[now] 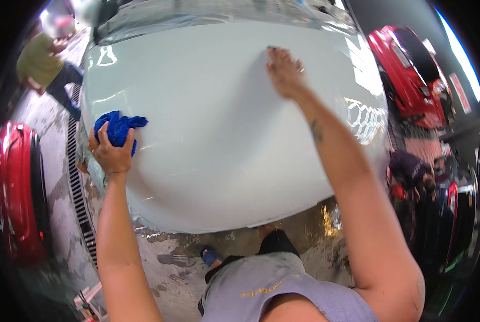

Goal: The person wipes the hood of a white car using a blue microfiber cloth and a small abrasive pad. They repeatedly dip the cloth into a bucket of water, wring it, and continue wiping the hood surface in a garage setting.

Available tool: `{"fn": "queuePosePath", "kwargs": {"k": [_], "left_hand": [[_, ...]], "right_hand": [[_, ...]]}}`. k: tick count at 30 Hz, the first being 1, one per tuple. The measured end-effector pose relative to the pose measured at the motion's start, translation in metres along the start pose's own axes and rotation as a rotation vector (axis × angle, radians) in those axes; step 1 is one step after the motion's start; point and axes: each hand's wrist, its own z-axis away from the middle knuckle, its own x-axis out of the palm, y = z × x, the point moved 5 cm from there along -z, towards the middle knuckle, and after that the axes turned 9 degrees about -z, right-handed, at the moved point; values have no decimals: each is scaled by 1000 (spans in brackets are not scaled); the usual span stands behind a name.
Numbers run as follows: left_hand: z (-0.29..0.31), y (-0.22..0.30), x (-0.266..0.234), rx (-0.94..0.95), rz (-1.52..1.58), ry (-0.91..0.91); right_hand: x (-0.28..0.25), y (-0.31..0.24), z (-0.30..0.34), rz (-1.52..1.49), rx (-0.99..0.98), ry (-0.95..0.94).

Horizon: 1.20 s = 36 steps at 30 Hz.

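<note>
A glossy white car hood (197, 107) spreads out in front of me. My left hand (112, 153) grips a crumpled blue cloth (116, 127) at the hood's left edge, with the fingers curled around it. Far out on the hood, right of the middle, my right hand (286, 74) presses down with its fingers close together. A small dark edge of something shows at its fingertips; the rest is hidden beneath the hand.
Sheeting (224, 13) covers the area beyond the hood. Red cars stand at left (19, 188) and right (412, 75). One person (44, 64) is at the far left, another (412, 166) bends at the right. A floor grate (76, 177) runs along the left.
</note>
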Motion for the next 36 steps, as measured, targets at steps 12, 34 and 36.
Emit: {"fn": "queuePosePath", "kwargs": {"k": [12,34,36], "left_hand": [[-2,0,-6,30,-41,-8],[-3,8,0,17,60,-2],[-6,8,-4,37,83,12]], "right_hand": [[29,-18,91,4,-62,-17],[-14,12,-108,113,41,-19],[-28,11,-127,9,36,-33]]}}
